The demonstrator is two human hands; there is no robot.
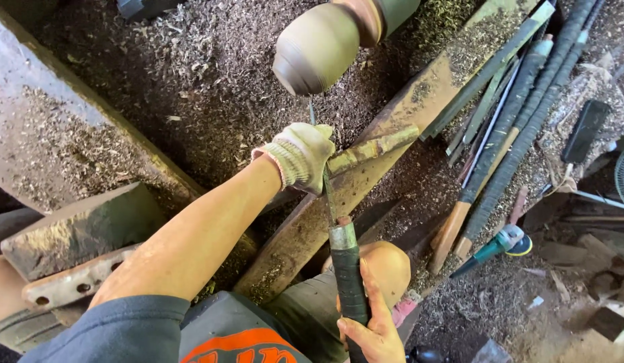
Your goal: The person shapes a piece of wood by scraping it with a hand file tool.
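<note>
The sharp tip of the long chisel with the black wrapped handle (344, 259) hides behind the left hand in a pale knitted glove (300, 154). The bare right hand (372, 329) is cut off at the bottom edge; its fingers are closed around the handle. The gloved fingers press the blade down on the rusty metal rest bar (372, 149). Just above spins a round brown wooden piece (319, 47), blurry and smooth. Wood shavings (191, 74) cover the floor.
</note>
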